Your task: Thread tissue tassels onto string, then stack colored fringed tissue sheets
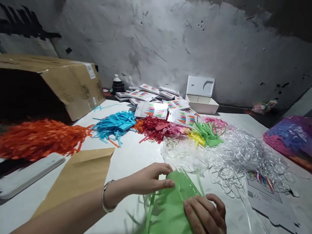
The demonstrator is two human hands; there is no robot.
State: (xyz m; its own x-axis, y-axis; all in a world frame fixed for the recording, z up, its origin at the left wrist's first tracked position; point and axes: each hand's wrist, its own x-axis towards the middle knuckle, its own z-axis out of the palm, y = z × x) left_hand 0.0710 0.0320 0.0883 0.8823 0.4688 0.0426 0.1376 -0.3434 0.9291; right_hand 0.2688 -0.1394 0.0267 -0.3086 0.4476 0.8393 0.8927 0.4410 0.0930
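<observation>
Green sheet [172, 209] between left hand [152, 180] and right hand [207, 217], against both

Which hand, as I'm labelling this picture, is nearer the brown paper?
Left. The left hand is just right of the brown paper; the right hand is farther right, beyond the left, on the green sheet.
</observation>
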